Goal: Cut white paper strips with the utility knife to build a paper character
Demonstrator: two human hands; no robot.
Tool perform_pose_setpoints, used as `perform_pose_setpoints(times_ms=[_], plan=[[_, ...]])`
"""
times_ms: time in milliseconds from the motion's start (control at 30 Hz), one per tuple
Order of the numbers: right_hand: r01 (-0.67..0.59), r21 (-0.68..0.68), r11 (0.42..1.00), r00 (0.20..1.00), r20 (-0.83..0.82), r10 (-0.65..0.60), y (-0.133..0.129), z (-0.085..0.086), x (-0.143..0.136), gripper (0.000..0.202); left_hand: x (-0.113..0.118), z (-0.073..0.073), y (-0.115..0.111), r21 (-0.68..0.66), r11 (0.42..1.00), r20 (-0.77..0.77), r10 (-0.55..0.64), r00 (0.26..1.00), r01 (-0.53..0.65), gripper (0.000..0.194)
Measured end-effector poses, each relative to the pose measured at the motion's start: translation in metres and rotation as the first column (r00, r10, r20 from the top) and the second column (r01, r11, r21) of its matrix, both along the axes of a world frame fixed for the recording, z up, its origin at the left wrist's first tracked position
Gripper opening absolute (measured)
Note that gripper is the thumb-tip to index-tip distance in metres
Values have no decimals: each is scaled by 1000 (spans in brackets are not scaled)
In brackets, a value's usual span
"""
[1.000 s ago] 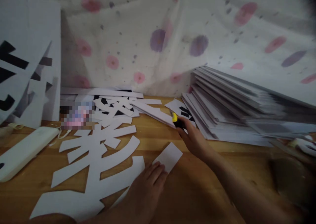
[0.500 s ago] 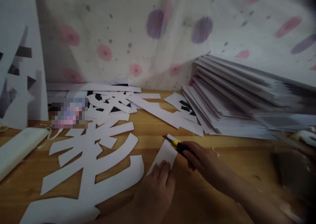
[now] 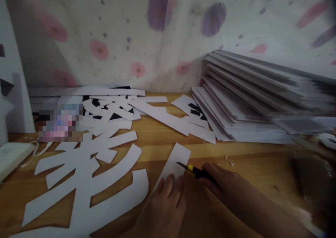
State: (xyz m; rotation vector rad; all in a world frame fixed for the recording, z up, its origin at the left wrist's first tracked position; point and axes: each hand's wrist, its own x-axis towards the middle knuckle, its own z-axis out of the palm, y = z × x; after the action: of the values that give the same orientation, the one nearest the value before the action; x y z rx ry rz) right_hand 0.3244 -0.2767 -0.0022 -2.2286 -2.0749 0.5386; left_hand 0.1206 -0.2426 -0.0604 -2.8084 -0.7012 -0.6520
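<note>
My left hand point(image 3: 166, 204) lies with its fingers stretched over a narrow white board strip point(image 3: 177, 156), pressing it to the wooden table. In my right hand point(image 3: 223, 182) is a black and yellow utility knife point(image 3: 195, 172), its fingers wrapped round the handle. The blade points left over the strip; whether it touches the surface I cannot tell. Left of my hands lies a large white cut-out character point(image 3: 84, 185) with branching strokes.
A tall stack of white boards point(image 3: 249, 101) stands at the back right. Cut-out scraps point(image 3: 112, 107) lie at the back left, near a blurred-out item point(image 3: 61, 122) and a white power strip point(image 3: 13, 157). A flower-patterned curtain point(image 3: 126, 31) hangs behind. A dark object point(image 3: 315, 178) sits at the right.
The knife has moved from the strip's far end down towards my left hand, its blade now over the strip. The view has shifted slightly to the right.
</note>
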Motion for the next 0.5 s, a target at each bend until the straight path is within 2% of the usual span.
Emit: perform_pose_setpoints(times_ms=[100, 267, 500], plan=[[46, -40, 998, 999, -19, -47, -2, -1, 7, 8, 1, 0, 0, 29, 999, -31, -13, 999, 14, 32], [36, 20, 999, 997, -63, -35, 0, -2, 12, 9, 3, 0, 0, 60, 998, -49, -13, 999, 16, 30], [-33, 50, 998, 999, -6, 34, 7, 1, -6, 9, 3, -7, 0, 64, 998, -22, 5, 1000, -4, 27]])
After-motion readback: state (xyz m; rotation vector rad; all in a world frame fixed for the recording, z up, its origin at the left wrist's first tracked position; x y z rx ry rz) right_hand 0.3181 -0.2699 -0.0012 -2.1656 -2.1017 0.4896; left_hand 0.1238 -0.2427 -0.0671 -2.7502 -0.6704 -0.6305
